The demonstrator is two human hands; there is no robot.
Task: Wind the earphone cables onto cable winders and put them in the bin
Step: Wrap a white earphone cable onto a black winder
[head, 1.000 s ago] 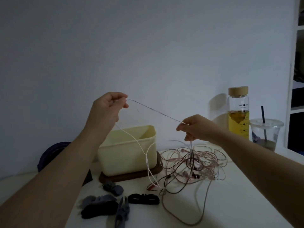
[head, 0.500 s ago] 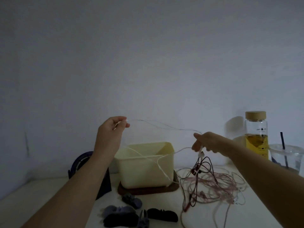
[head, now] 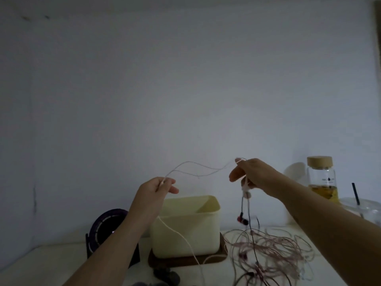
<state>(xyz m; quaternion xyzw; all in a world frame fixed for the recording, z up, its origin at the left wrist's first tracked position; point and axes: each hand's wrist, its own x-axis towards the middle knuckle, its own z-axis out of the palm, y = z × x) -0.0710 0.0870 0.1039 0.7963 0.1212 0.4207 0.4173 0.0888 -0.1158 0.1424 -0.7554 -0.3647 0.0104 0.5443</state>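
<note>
Cable (head: 187, 162) — between left fingers (head: 172, 189), right fingers (head: 235, 176)

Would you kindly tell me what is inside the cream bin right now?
Only the upper inner walls of the cream bin show, and nothing rests against them. Its floor is hidden behind the front wall, so any contents cannot be seen.
</note>
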